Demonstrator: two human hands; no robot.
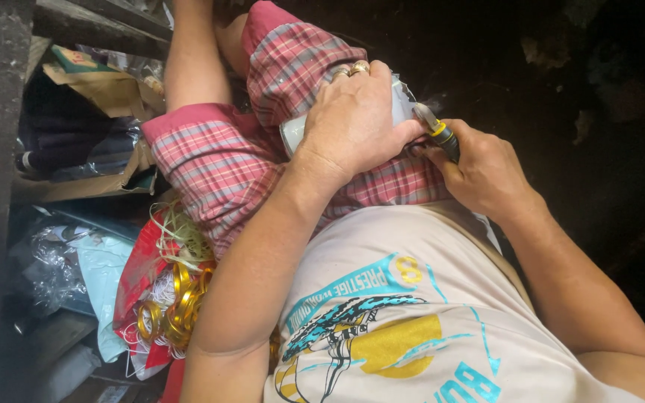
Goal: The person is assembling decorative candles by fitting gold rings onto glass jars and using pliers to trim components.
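My left hand [352,119], with two gold rings on its fingers, is clamped over a white rounded object [293,134] that rests on my lap against the red plaid shorts [225,164]. My right hand [487,172] grips a small tool with a black and yellow handle [442,136]. The tool's pale tip touches the white object's right end, just beside my left thumb. Most of the white object is hidden under my left hand.
A red bag [134,276] with several gold loops [177,310] and pale strands lies left of my hip. Cardboard pieces [98,89], plastic wrap and a light blue sheet [106,269] are piled at the left. Dark ground fills the right side.
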